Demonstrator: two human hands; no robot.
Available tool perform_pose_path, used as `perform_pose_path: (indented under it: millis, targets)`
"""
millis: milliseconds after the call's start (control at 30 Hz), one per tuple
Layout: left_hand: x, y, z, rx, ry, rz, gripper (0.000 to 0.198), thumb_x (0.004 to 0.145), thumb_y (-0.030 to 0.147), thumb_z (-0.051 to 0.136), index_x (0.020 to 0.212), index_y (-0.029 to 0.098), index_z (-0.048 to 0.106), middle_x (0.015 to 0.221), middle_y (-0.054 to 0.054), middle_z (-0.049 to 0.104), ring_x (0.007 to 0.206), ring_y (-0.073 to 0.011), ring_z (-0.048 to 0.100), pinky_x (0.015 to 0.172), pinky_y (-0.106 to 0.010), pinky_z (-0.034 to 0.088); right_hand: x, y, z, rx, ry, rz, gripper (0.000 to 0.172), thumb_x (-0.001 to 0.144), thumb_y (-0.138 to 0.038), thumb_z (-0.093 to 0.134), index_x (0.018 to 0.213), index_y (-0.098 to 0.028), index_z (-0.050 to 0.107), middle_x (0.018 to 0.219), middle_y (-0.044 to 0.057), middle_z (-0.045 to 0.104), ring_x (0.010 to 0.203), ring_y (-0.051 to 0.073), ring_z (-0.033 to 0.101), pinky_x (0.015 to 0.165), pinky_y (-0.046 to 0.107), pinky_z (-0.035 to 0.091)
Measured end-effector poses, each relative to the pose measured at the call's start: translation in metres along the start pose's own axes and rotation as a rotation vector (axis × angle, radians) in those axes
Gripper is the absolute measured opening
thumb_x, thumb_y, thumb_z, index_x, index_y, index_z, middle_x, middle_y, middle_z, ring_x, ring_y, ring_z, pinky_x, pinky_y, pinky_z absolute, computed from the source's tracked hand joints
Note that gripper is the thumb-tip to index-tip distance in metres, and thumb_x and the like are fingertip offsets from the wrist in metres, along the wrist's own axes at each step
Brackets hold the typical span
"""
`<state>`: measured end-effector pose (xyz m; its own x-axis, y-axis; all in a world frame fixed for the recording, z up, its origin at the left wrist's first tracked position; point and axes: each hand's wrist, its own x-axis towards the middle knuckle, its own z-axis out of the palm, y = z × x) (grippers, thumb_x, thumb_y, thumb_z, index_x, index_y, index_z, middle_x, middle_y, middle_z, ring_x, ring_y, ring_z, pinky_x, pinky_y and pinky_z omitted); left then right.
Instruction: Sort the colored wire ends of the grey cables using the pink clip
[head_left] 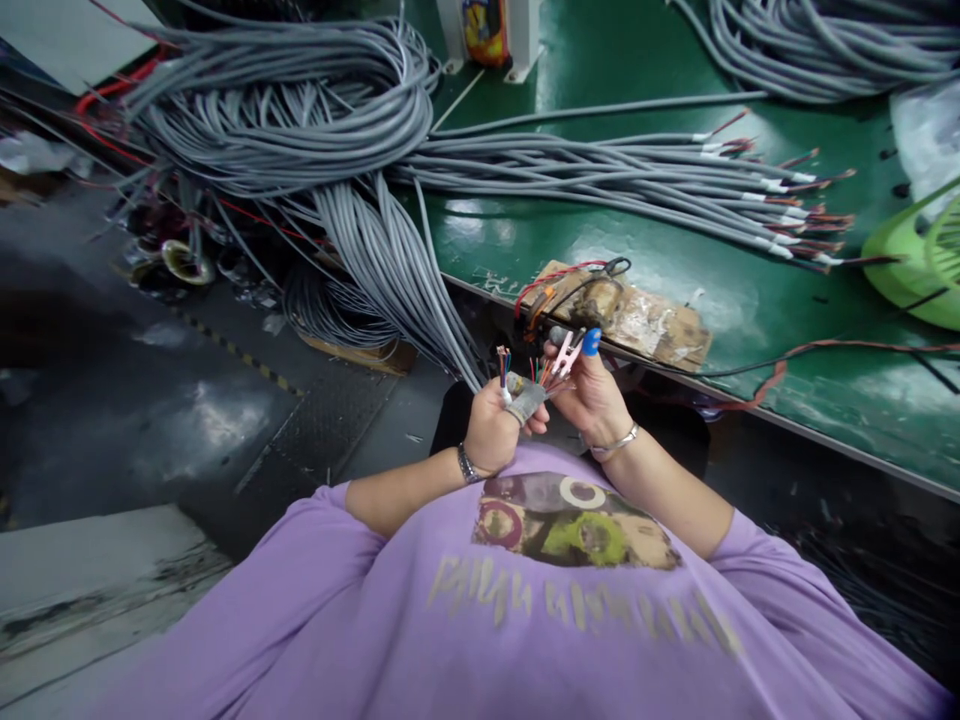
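Observation:
My left hand [496, 428] is closed around grey cable ends in front of my body. Its thumb, wrapped in grey tape [527, 400], presses on them. Thin coloured wires [504, 362] stand up from a white-wrapped cable end there. More stripped wires [551, 372], orange, red and green among them, fan out toward my right hand [592, 400]. That hand has a blue cover [592, 341] on one fingertip and is pinched on a small pale pink clip-like piece [568, 353] beside the wires. Its exact kind is unclear.
A big coil of grey cable [300, 110] lies on the green bench [487, 240], its stripped ends [795, 215] pointing right. A wooden block [667, 330] with a wired fixture sits at the bench edge. A green fan-like object [919, 265] stands at right.

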<state>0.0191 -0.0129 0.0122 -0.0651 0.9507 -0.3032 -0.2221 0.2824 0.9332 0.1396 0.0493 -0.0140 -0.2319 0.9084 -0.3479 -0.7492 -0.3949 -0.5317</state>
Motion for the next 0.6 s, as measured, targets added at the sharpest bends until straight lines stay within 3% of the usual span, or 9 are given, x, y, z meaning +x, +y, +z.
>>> perform_pose_path:
  millis: [233, 367, 467, 600]
  targets:
    - [-0.002, -0.001, -0.003, -0.014, -0.035, 0.023, 0.033, 0.072, 0.046, 0.074, 0.072, 0.017, 0.058, 0.058, 0.000, 0.066, 0.043, -0.0093, 0.059, 0.041, -0.018, 0.038, -0.002, 0.003, -0.006, -0.017, -0.091, 0.015, 0.054, 0.068, -0.074, 0.069, 0.082, -0.022, 0.066, 0.078, -0.001, 0.069, 0.063, 0.012, 0.062, 0.056, 0.025, 0.050]
    - [-0.005, -0.004, -0.012, -0.009, -0.062, 0.030, 0.032, 0.074, 0.046, 0.074, 0.073, 0.017, 0.059, 0.058, 0.000, 0.067, 0.043, -0.0086, 0.058, 0.041, -0.017, 0.040, -0.007, -0.009, -0.013, -0.107, -0.152, 0.155, 0.060, 0.069, -0.078, 0.063, 0.081, -0.020, 0.069, 0.074, 0.003, 0.069, 0.058, 0.012, 0.059, 0.052, 0.024, 0.049]
    - [-0.007, -0.005, -0.017, 0.018, -0.078, 0.009, 0.035, 0.073, 0.047, 0.076, 0.073, 0.016, 0.059, 0.058, -0.001, 0.067, 0.044, -0.0085, 0.058, 0.043, -0.018, 0.042, -0.011, -0.021, -0.023, -0.263, -0.290, 0.263, 0.064, 0.069, -0.080, 0.061, 0.076, -0.017, 0.070, 0.067, 0.004, 0.067, 0.058, 0.014, 0.060, 0.053, 0.027, 0.053]
    - [-0.007, -0.003, -0.018, 0.079, -0.107, -0.034, 0.040, 0.067, 0.050, 0.080, 0.072, 0.016, 0.059, 0.057, -0.001, 0.066, 0.043, -0.0088, 0.057, 0.044, -0.019, 0.044, -0.016, -0.034, -0.031, -0.456, -0.424, 0.265, 0.052, 0.062, -0.064, 0.080, 0.071, -0.014, 0.070, 0.061, 0.003, 0.064, 0.054, 0.013, 0.058, 0.055, 0.028, 0.056]
